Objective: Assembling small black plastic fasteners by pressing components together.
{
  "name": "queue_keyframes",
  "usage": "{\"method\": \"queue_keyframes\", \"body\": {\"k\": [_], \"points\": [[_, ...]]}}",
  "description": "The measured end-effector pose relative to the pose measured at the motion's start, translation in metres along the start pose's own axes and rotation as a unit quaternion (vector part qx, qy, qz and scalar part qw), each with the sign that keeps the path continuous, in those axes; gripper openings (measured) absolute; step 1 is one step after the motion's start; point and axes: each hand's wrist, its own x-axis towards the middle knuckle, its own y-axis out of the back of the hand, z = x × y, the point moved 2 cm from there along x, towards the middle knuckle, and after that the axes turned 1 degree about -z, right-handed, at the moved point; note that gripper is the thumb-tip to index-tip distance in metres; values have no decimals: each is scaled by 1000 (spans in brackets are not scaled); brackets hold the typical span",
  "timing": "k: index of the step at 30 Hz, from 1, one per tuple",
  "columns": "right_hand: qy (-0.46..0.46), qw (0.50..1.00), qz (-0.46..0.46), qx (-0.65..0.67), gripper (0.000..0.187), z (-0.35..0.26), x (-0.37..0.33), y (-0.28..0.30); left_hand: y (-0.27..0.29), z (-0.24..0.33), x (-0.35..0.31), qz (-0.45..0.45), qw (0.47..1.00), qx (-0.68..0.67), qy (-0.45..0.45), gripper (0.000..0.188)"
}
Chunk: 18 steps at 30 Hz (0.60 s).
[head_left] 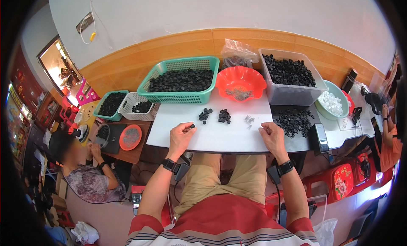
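My left hand (181, 138) is closed in a pinch on a small black cap (192, 126), just above the left part of the white tabletop (233, 140). Two little heaps of similar black caps, a left heap (205, 115) and a right heap (224, 116), lie between my hands, farther back. Beside the right heap is a scatter of tiny clear pieces (249, 119). Close to these, near the table's front edge, my right hand (273, 139) has thumb and forefinger pressed together; anything between them is too small to make out.
Along the wall stand a green basket (178, 97) of black parts, a red scalloped bowl (229, 76) with tiny clear pieces, and a clear bin (292, 95). Loose black parts (294, 122) and a dark upright box (318, 138) are at right. Another person (93, 178) works at left.
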Motion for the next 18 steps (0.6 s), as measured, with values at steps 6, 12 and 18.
{"method": "queue_keyframes", "body": {"k": [6, 12, 18], "points": [[-1, 1000, 5, -2, 24, -4, -1, 2, 1, 5, -3, -6, 1000, 10, -15, 28], [-2, 1000, -7, -3, 22, -5, 1, 2, 3, 5, -2, -5, 999, 17, -31, 27], [-14, 1000, -6, 2, 24, -2, 2, 0, 4, 2, 4, -8, 1000, 19, 9, 29]]}}
